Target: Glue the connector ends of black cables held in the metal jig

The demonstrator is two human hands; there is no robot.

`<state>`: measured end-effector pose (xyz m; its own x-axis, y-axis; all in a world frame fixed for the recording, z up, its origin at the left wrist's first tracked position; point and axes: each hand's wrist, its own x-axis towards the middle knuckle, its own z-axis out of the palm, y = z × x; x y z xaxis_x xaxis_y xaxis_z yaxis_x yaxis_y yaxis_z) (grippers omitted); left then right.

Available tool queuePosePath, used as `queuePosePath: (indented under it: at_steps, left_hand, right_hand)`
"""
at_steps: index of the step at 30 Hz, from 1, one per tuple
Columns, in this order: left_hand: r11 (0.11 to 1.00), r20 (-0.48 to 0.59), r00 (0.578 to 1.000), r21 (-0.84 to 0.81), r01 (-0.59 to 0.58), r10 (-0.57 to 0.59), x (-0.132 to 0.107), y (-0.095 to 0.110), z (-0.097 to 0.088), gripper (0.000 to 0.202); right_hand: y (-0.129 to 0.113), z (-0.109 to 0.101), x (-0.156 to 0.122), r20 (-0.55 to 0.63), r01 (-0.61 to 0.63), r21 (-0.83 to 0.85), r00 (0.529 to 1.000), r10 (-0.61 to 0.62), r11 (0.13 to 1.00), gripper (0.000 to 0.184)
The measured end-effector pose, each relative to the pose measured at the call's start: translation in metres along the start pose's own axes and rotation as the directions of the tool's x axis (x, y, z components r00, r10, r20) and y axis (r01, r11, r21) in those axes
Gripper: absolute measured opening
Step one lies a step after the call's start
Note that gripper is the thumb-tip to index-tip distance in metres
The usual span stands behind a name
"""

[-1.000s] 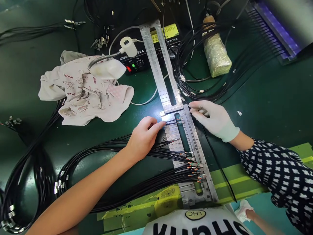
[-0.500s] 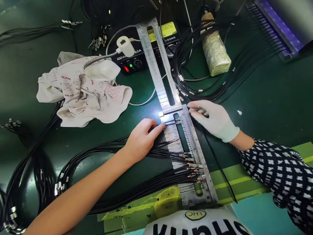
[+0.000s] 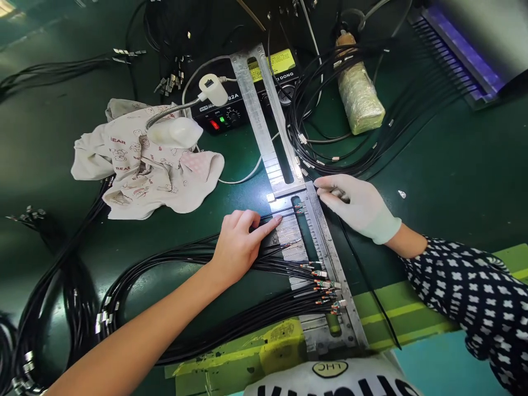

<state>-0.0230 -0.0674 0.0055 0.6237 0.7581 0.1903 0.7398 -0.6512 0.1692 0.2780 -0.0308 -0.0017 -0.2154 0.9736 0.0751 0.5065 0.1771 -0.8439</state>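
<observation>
My bare left hand [image 3: 237, 242] is over the slotted metal fixture [image 3: 315, 258], one finger stretched along a thin black cable [image 3: 268, 216]. Its other fingers are curled round the cables, and their tips are hidden. Two cables with stripped coloured wire ends reach across the fixture's upper slot there. In a white glove, my right hand [image 3: 357, 206] has thumb and forefinger pinched at the fixture's right edge; whatever lies between them is too small to make out. More black cables [image 3: 247, 313] with exposed wires and small connectors lie across the lower slots.
Behind stand a black control box [image 3: 225, 113] with lit switches, a patterned cloth [image 3: 144, 159] and a plastic-wrapped bottle [image 3: 361, 102]. A second slotted metal bar [image 3: 259, 110] leans toward the box. Coiled cables [image 3: 305, 148] lie right of it. Purple-edged equipment [image 3: 462, 55] is at upper right.
The whole view has shifted slightly. My left hand's fingers have moved a little on the cables, the outstretched finger now straighter. My right hand stays at the fixture's edge.
</observation>
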Motion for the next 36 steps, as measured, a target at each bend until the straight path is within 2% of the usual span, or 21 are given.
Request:
queuePosePath:
  at_steps: [4,6,10,13,16,19,21,24,27,30,32,34,36]
  left_hand:
    - [0.999,0.025,0.999,0.020,-0.039,0.038,0.003,0.004,0.000,0.040]
    - [0.996,0.031,0.997,0.034,-0.077,0.076,0.013,0.008,0.003,0.037]
    - [0.989,0.093,0.987,0.068,-0.134,0.128,0.038,0.019,0.005,0.045]
    - [0.998,0.124,0.992,0.048,-0.033,0.027,0.043,0.028,-0.002,0.038]
    - [0.992,0.185,0.980,-0.090,0.093,-0.075,0.026,0.031,-0.018,0.030]
    - [0.921,0.301,0.946,-0.323,0.219,-0.119,-0.001,0.027,-0.030,0.019]
    - [0.854,0.350,0.924,-0.422,0.304,-0.156,-0.014,0.024,-0.033,0.014]
    - [0.805,0.389,0.906,-0.477,0.353,-0.167,-0.020,0.021,-0.031,0.009]
    - [0.825,0.416,0.898,-0.450,0.343,-0.147,-0.015,0.019,-0.030,0.009]
    - [0.836,0.409,0.902,-0.440,0.329,-0.140,-0.012,0.017,-0.030,0.012]
    - [0.825,0.366,0.914,-0.452,0.338,-0.173,-0.012,0.017,-0.031,0.013]
    - [0.811,0.305,0.926,-0.469,0.349,-0.223,-0.012,0.019,-0.031,0.013]
    - [0.803,0.260,0.934,-0.485,0.346,-0.246,-0.012,0.021,-0.030,0.013]
  right_hand:
    - [0.002,0.001,0.000,-0.010,-0.019,-0.004,1.000,0.019,1.000,0.027]
    - [0.003,0.001,-0.001,-0.014,-0.020,-0.010,1.000,0.020,1.000,0.026]
    - [0.004,0.001,-0.006,-0.027,0.025,-0.020,0.999,-0.025,0.999,0.027]
    - [0.004,0.000,-0.013,-0.024,0.058,-0.043,0.998,-0.059,0.997,0.028]
    - [0.003,0.000,-0.018,-0.010,0.060,-0.063,0.998,-0.061,0.996,0.029]
    - [0.003,0.000,-0.017,-0.011,0.047,-0.065,0.999,-0.048,0.997,0.028]
    - [0.003,0.000,-0.016,-0.018,0.049,-0.072,0.999,-0.051,0.996,0.028]
    - [0.002,0.001,-0.014,-0.021,0.051,-0.075,0.998,-0.053,0.996,0.028]
    - [0.003,0.001,-0.014,-0.011,0.039,-0.060,0.999,-0.040,0.997,0.028]
    - [0.002,-0.001,-0.014,0.004,0.034,-0.064,0.999,-0.034,0.997,0.028]
    - [0.000,-0.002,-0.014,-0.006,0.049,-0.051,0.999,-0.050,0.997,0.027]
    - [-0.004,-0.003,-0.015,-0.053,0.103,-0.032,0.993,-0.104,0.994,0.025]
    - [-0.010,-0.001,-0.017,-0.067,0.208,-0.023,0.975,-0.210,0.978,0.021]
